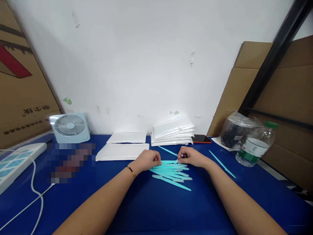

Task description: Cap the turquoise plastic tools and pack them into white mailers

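Observation:
Slim turquoise eyebrow razors [171, 173] lie fanned in a loose pile on the blue tabletop, several with pale tips pointing right. My left hand [148, 160] has thumb and fingers pinched on the left end of the uppermost eyebrow razor [168, 162]. At that razor's right end, my right hand [189, 156] closes thumb and forefinger on its tip. Just behind the hands lies a single razor [168, 150], partly covered by my right fingers. Another razor [222, 164] rests apart, to the right of my right forearm.
White padded packets [123, 151] lie at the back left, beside a stack of similar ones [172, 132]. A phone [201, 139], a bagged dark object [232, 133] and a water bottle [254, 147] stand right. Left are a small fan [70, 127], a power strip [19, 163] and cables.

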### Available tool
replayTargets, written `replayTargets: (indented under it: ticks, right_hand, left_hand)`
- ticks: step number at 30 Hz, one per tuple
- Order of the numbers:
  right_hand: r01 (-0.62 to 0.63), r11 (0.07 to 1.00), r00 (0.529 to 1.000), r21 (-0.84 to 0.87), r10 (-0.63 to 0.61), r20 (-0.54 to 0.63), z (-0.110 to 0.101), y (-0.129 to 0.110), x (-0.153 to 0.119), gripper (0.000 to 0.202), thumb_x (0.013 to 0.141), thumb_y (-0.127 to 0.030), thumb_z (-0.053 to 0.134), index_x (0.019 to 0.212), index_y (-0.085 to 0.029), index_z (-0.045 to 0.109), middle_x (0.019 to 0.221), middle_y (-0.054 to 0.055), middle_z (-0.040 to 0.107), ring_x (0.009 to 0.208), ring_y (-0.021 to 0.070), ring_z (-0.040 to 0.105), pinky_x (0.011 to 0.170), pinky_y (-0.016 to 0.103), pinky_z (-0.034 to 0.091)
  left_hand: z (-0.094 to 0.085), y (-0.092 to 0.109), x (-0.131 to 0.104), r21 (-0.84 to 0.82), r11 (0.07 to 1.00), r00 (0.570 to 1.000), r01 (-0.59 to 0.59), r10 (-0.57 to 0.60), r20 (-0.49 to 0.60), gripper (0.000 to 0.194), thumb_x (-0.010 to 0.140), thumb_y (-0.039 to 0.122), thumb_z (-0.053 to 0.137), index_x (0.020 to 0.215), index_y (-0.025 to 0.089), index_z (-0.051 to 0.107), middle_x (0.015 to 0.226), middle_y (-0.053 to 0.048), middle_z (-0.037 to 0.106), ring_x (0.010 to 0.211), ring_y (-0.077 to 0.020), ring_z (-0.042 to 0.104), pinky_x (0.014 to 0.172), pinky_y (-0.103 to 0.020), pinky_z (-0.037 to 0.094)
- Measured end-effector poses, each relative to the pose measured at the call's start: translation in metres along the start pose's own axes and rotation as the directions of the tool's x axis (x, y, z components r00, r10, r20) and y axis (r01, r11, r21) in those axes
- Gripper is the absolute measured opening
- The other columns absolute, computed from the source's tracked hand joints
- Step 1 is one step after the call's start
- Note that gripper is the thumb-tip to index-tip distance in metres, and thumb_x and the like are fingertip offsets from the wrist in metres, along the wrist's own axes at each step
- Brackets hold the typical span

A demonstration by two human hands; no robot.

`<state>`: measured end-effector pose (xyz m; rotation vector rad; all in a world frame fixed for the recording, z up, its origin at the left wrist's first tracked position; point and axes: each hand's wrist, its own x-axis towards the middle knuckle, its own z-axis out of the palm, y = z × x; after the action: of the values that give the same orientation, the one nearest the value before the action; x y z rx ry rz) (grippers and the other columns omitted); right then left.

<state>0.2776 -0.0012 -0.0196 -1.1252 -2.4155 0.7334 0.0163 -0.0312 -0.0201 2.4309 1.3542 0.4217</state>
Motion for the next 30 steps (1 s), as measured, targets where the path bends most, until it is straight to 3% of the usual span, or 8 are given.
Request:
replayTargets:
  ticks: [4,8,13,16,19,23,26,30]
  right_hand:
    - [0.002,1.0,1.0,0.001,-0.002,-0.012,-0.005,0.001,-0.002,0.023,0.073,-0.04,0.061,0.076,-0.017,0.064,0.072,0.002,0.058,0.061,0.0123,0.05,0.055,0.022,0.038]
    - [-0.028,1.0,0.999,0.008,0.028,-0.018,-0.017,0.01,-0.008,0.024,0.072,-0.04,0.061,0.074,-0.016,0.064,0.065,0.001,0.059,0.058,0.0115,0.048,0.052,0.022,0.034]
    - [-0.157,0.987,0.965,-0.025,0.148,-0.216,-0.021,0.027,-0.004,0.029,0.073,-0.043,0.059,0.073,-0.015,0.067,0.06,0.001,0.06,0.052,0.0111,0.047,0.048,0.022,0.032]
    - [-0.184,0.979,0.961,-0.093,0.159,-0.228,-0.015,0.032,0.0,0.02,0.073,-0.034,0.059,0.071,-0.017,0.068,0.066,0.002,0.064,0.059,0.0136,0.053,0.053,0.023,0.036]
    - [-0.192,0.972,0.954,-0.133,0.153,-0.256,-0.011,0.032,0.002,0.017,0.074,-0.03,0.058,0.08,-0.019,0.07,0.077,0.004,0.067,0.068,0.0158,0.057,0.061,0.025,0.04]
    - [-0.135,0.974,0.958,-0.183,0.081,-0.275,-0.01,0.023,0.001,0.02,0.077,-0.033,0.056,0.086,-0.021,0.07,0.083,0.004,0.066,0.069,0.0158,0.057,0.062,0.026,0.041]
    - [-0.051,0.985,0.974,-0.166,0.012,-0.228,-0.006,0.012,0.001,0.02,0.075,-0.035,0.06,0.087,-0.023,0.07,0.084,0.003,0.066,0.067,0.0146,0.057,0.061,0.025,0.041]
    - [0.047,0.986,0.985,-0.157,-0.072,-0.159,0.009,0.001,0.008,0.014,0.075,-0.03,0.061,0.082,-0.023,0.072,0.08,0.002,0.066,0.067,0.0141,0.058,0.061,0.024,0.043]
  left_hand:
    - [-0.004,0.0,0.002,-0.066,0.996,0.997,0.056,-0.059,-0.054,0.019,0.075,0.038,0.055,0.075,0.021,0.063,0.07,0.002,0.063,0.064,-0.0123,0.055,0.055,-0.02,0.034]
    - [-0.015,-0.01,0.003,-0.017,0.996,0.982,0.085,-0.087,-0.168,0.016,0.074,0.037,0.057,0.073,0.022,0.064,0.074,0.002,0.064,0.069,-0.0137,0.055,0.059,-0.022,0.034]
    - [-0.012,-0.02,0.012,-0.013,0.99,0.948,0.144,-0.141,-0.284,0.019,0.078,0.04,0.055,0.079,0.024,0.064,0.077,0.002,0.064,0.073,-0.0147,0.056,0.062,-0.023,0.036]
    - [-0.001,-0.019,0.019,0.082,0.99,0.958,0.117,-0.09,-0.273,0.018,0.079,0.038,0.055,0.081,0.024,0.066,0.082,0.001,0.065,0.08,-0.0164,0.057,0.07,-0.025,0.037]
    - [0.007,-0.018,0.021,0.208,0.975,0.954,0.081,-0.016,-0.3,0.023,0.083,0.037,0.052,0.101,0.028,0.063,0.102,-0.001,0.063,0.096,-0.0195,0.054,0.081,-0.029,0.036]
    - [0.011,-0.018,0.022,0.337,0.939,0.959,-0.066,0.152,-0.237,0.032,0.09,0.033,0.039,0.12,0.034,0.051,0.129,0.002,0.049,0.12,-0.019,0.039,0.092,-0.032,0.03]
    - [0.011,-0.016,0.023,0.381,0.916,0.971,-0.126,0.192,-0.142,0.029,0.092,0.032,0.036,0.113,0.034,0.056,0.124,0.003,0.054,0.115,-0.0175,0.045,0.09,-0.033,0.03]
    - [0.007,-0.014,0.019,0.389,0.917,0.979,-0.094,0.157,-0.132,0.021,0.087,0.033,0.047,0.095,0.029,0.066,0.102,0.001,0.065,0.092,-0.0164,0.057,0.078,-0.031,0.033]
